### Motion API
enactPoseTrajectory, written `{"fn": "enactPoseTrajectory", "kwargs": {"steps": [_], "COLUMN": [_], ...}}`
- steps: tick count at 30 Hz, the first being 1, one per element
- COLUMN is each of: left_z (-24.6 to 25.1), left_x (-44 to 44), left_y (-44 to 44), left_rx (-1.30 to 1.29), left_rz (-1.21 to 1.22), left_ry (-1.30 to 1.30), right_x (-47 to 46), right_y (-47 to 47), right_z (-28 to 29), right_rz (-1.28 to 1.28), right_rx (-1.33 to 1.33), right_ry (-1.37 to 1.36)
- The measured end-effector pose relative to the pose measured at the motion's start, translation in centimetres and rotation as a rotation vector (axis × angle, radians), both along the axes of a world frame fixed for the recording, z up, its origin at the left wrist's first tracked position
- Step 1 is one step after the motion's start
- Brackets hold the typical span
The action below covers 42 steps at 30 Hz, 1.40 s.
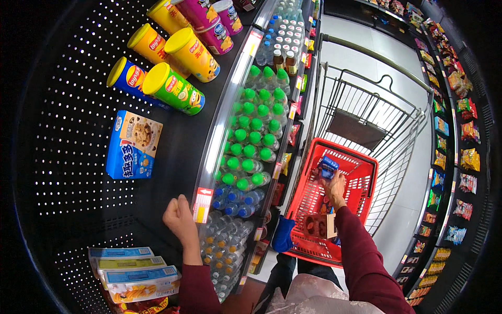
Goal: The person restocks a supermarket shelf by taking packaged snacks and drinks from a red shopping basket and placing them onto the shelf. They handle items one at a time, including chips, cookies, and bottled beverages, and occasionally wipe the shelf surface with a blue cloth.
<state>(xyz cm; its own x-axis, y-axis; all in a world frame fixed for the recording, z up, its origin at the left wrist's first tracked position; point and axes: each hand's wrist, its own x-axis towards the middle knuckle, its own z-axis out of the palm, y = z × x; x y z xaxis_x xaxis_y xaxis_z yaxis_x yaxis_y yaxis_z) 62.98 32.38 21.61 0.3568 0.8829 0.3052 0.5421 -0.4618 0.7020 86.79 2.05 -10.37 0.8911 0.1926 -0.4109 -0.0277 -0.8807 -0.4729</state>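
My right hand [335,188] reaches down into a red plastic shopping basket [374,172], its fingers at a blue snack package [328,166] near the basket's far end; whether they grip it cannot be told. Nearer to me in the basket lies a brown and tan box [319,226]. My left hand [179,214] is held over the front edge of the black upper shelf [176,157], fingers curled and nothing visible in them. Beyond it on that shelf stands a blue cookie box [133,145].
Lay's canisters [174,88] stand farther along the upper shelf; flat snack packs [141,278] lie at its near end. Below are rows of green-capped bottles [255,137]. The basket sits at a metal shopping cart [368,102]. Snack shelves [441,188] line the right side.
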Motion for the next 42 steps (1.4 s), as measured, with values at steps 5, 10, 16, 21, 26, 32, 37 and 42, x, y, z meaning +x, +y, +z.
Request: {"fn": "enactPoseTrajectory", "kwargs": {"steps": [5, 10, 16, 21, 26, 32, 37, 42], "left_z": [0.0, -0.2, 2.6, 7.4, 9.3, 9.2, 7.9, 9.6], "left_x": [-0.1, -0.2, 0.4, 1.1, 2.3, 2.0, 1.3, 0.3], "left_y": [-0.1, 0.0, 0.6, 5.0, 10.0, 11.9, 11.4, 6.1], "left_rx": [-0.091, -0.151, -0.083, 0.490, 0.524, 0.201, 0.160, 0.268], "left_rz": [-0.009, 0.005, 0.016, 0.113, 0.346, 0.326, 0.223, 0.125], "left_ry": [-0.064, -0.033, -0.112, 0.154, 0.472, 0.484, 0.252, 0.089], "right_x": [0.9, -0.9, -5.5, -8.1, -9.8, -11.3, -13.1, -13.9], "right_y": [-1.6, -5.1, -7.9, -9.4, -10.1, -11.4, -11.6, -10.0], "right_z": [-1.7, -0.5, 1.6, 5.2, 7.8, 9.1, 10.6, 14.9], "right_rz": [-0.008, -0.125, -0.056, -0.063, -0.077, -0.139, -0.121, -0.089], "right_rx": [0.126, 0.344, 0.484, 0.551, 0.564, 0.627, 0.624, 0.533], "right_ry": [-0.157, -0.082, -0.077, -0.004, 0.029, 0.122, 0.106, 0.043]}}
